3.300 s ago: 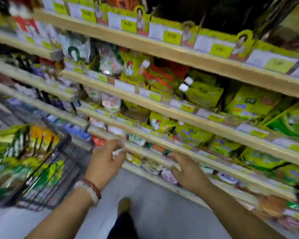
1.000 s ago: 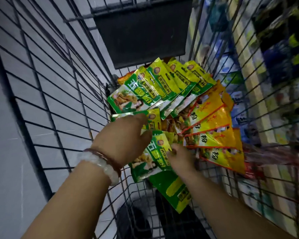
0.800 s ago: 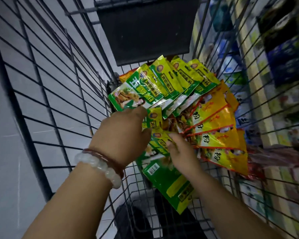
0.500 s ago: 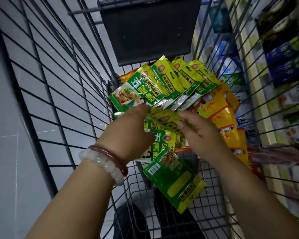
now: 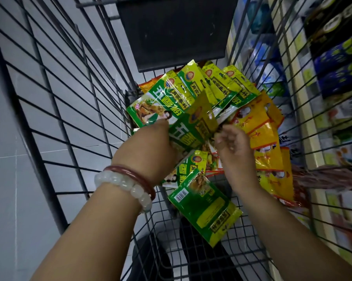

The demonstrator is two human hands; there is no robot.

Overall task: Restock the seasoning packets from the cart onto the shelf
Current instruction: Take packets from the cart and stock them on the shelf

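My left hand [image 5: 148, 149] now grips a green seasoning packet [image 5: 193, 128] lifted above the pile in the cart [image 5: 69, 110]. My right hand [image 5: 235, 147] has let go; its fingers [image 5: 221, 138] hang loosely curled just beside the packet's edge, grasping nothing.

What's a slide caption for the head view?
Left hand grips green seasoning packets inside the wire cart; right hand reaches in beside yellow packets.

green-and-yellow seasoning packets [image 5: 193, 130], orange-yellow packets [image 5: 260, 126], black wire cart [image 5: 55, 110], white bead bracelet [image 5: 128, 185]
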